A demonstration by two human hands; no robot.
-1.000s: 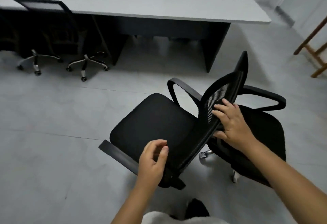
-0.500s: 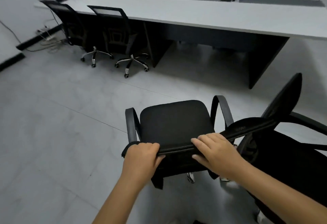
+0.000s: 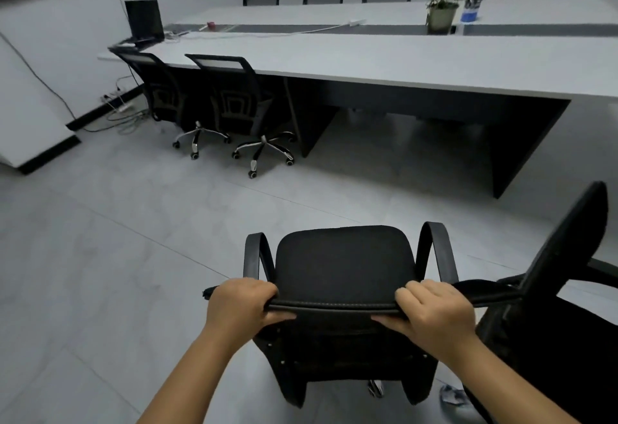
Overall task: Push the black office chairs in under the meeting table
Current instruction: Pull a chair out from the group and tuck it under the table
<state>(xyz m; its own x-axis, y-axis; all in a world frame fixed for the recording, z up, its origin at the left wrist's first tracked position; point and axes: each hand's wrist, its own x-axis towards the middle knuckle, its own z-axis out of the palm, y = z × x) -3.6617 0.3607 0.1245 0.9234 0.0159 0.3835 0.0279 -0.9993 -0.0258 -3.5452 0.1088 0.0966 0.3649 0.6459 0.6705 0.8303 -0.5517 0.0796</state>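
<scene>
A black office chair (image 3: 344,266) stands right in front of me, its seat facing the long white meeting table (image 3: 384,62). My left hand (image 3: 240,303) grips the top edge of its backrest on the left, my right hand (image 3: 434,310) grips the same edge on the right, fingers curled over it. A second black chair (image 3: 561,289) stands beside it at the right edge, turned sideways. Two more black chairs (image 3: 234,105) are tucked under the table's left part.
Open grey floor lies between my chair and the table. A dark table leg panel (image 3: 521,142) stands ahead to the right. A potted plant (image 3: 441,12), a pen cup (image 3: 470,10) and a monitor (image 3: 143,18) stand on the table. Cables (image 3: 123,112) trail by the left wall.
The chair has been swung round so its seat faces the table. My left hand has taken hold of the backrest top, and both hands have spread apart along it.
</scene>
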